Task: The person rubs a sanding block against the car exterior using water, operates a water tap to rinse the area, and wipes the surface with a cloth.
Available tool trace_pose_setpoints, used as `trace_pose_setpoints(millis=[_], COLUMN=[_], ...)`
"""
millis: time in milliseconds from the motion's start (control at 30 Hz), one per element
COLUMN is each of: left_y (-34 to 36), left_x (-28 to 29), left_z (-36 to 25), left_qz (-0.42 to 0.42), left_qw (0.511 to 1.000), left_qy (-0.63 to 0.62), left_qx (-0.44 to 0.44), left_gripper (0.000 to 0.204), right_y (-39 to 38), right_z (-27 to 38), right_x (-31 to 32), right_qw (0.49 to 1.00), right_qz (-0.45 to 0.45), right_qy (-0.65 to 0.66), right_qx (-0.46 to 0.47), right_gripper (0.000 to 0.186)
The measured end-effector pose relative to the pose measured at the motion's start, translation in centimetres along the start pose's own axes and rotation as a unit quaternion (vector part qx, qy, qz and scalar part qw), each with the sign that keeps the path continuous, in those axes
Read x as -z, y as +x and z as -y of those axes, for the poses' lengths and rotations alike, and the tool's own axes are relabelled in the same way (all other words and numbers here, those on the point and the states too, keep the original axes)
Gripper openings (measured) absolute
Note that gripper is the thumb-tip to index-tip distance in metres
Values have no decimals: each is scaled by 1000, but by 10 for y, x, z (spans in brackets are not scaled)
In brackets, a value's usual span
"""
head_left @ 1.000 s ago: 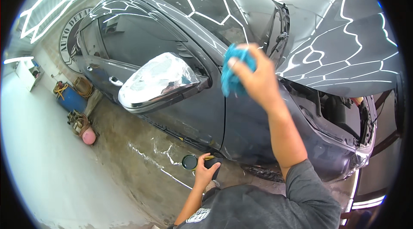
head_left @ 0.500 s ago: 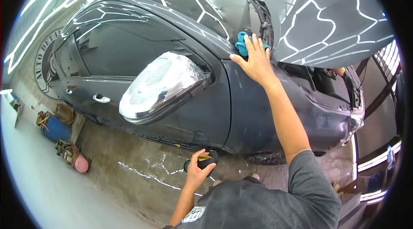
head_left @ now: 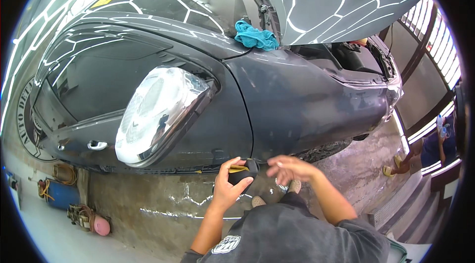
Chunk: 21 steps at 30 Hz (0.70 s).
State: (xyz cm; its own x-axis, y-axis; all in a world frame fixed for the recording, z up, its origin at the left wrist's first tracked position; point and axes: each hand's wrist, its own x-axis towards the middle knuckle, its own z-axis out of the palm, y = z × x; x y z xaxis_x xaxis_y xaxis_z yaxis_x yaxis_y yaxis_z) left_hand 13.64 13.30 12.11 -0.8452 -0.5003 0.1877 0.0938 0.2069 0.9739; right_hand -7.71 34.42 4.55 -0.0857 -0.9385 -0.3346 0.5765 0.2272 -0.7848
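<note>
In front of the car's lower side, my left hand [head_left: 228, 190] is closed around a black, rounded object [head_left: 251, 166] with a yellow strip; its exact kind I cannot make out. My right hand [head_left: 292, 169] hovers just to the right of that object, fingers apart and loosely bent, holding nothing. A crumpled teal cloth [head_left: 257, 38] lies by the base of the windshield, beside the raised hood [head_left: 341, 6]. Both hands are close to the dark grey front fender [head_left: 307, 100].
The side mirror [head_left: 157, 114] has a clear wrapping and juts out at the left. A blue tank [head_left: 63, 194] and a small machine [head_left: 91, 218] stand on the floor. At the right are steps [head_left: 410, 208] and another person [head_left: 429, 150] in sandals.
My right hand has let go of the teal cloth and come down beside my left hand. The cloth stays on the car. The view has shifted to the right.
</note>
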Motion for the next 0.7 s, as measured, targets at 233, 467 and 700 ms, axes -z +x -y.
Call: trace_pose_setpoints(millis=[233,467,700], left_y=[129,339,452], left_x=[-7,-18,-18], left_z=[-138,-237,-194], left_qz=[5,-115,-14], left_qw=[948,850,708], left_qy=[155,475,699], left_qx=[-278,-199,-102], left_gripper=[83,75,71], right_y=[-120,-175,-109], right_z=[-346,-449,-394], right_x=[115,122,71], right_qw=[742,737,744], right_qz=[-553,-509,-609], right_qy=[-332,-276,157], right_qx=[-184,-348,-226], right_gripper=[46,70,96])
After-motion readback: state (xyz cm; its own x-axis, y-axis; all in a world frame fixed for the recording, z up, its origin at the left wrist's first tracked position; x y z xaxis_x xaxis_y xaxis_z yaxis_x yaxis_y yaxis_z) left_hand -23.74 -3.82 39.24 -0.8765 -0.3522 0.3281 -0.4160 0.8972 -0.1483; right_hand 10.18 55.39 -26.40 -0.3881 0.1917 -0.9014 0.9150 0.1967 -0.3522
